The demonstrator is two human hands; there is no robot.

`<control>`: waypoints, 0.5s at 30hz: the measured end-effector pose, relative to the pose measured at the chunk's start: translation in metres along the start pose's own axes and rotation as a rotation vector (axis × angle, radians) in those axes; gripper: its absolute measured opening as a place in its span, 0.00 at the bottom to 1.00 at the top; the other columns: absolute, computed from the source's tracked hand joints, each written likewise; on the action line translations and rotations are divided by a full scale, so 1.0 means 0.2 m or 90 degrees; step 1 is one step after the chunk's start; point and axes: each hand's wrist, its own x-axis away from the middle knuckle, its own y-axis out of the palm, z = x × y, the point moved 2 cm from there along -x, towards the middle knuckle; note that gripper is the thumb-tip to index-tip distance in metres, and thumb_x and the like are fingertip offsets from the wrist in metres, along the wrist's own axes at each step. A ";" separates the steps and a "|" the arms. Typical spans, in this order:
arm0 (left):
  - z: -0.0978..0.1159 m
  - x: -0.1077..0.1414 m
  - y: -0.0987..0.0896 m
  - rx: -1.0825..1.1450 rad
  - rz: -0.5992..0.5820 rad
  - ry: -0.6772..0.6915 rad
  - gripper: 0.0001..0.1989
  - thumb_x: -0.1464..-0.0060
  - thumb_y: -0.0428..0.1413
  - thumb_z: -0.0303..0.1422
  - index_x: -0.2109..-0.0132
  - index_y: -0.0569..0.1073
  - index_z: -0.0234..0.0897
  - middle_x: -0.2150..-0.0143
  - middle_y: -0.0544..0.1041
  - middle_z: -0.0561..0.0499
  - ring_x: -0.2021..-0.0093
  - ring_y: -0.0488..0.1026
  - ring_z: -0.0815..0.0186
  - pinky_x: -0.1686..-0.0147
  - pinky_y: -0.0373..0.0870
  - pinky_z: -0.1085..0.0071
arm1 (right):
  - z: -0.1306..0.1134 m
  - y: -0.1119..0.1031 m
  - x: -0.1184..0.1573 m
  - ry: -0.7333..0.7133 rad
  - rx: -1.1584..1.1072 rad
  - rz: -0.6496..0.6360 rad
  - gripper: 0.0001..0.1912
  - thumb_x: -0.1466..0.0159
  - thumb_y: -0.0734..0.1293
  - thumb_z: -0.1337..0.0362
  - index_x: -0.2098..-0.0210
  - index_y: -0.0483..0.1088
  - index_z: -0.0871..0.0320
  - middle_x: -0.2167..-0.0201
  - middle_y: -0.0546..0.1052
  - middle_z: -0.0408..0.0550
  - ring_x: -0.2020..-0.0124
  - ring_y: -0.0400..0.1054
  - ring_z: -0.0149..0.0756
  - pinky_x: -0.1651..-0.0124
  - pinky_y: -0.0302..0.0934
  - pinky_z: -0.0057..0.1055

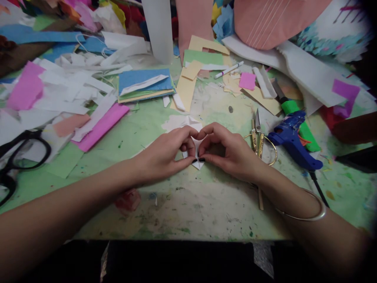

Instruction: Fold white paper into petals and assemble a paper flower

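A small folded piece of white paper (199, 165) lies at the middle of the table, its lower point showing below my fingertips. My left hand (172, 151) pinches it from the left, thumb and fingers curled together. From the right, my right hand (225, 147) grips the same paper, its thumb tip almost touching the left one. Both index fingers meet above the paper and hide much of it. More white paper (179, 122) shows just behind the hands.
Gold-handled scissors (261, 143) and a blue glue gun (294, 141) lie right of my right hand. Black-handled scissors (22, 157) are at the far left. Stacked coloured paper (145, 84), white scraps (73, 86) and a pen (229, 70) lie farther back.
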 end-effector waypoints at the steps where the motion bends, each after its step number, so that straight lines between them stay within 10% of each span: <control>1: 0.00 0.00 0.00 0.006 0.000 -0.002 0.15 0.46 0.54 0.27 0.51 0.63 0.36 0.65 0.74 0.53 0.65 0.71 0.69 0.63 0.66 0.72 | 0.00 0.00 0.00 -0.003 -0.001 0.000 0.16 0.41 0.66 0.74 0.57 0.59 0.55 0.68 0.75 0.40 0.67 0.70 0.28 0.62 0.62 0.29; 15: 0.01 0.00 0.01 0.012 0.010 -0.015 0.24 0.46 0.54 0.26 0.43 0.60 0.36 0.65 0.74 0.53 0.64 0.72 0.68 0.60 0.67 0.70 | 0.01 0.00 0.00 -0.035 0.051 0.017 0.09 0.42 0.66 0.75 0.63 0.66 0.57 0.68 0.74 0.41 0.64 0.68 0.29 0.59 0.60 0.29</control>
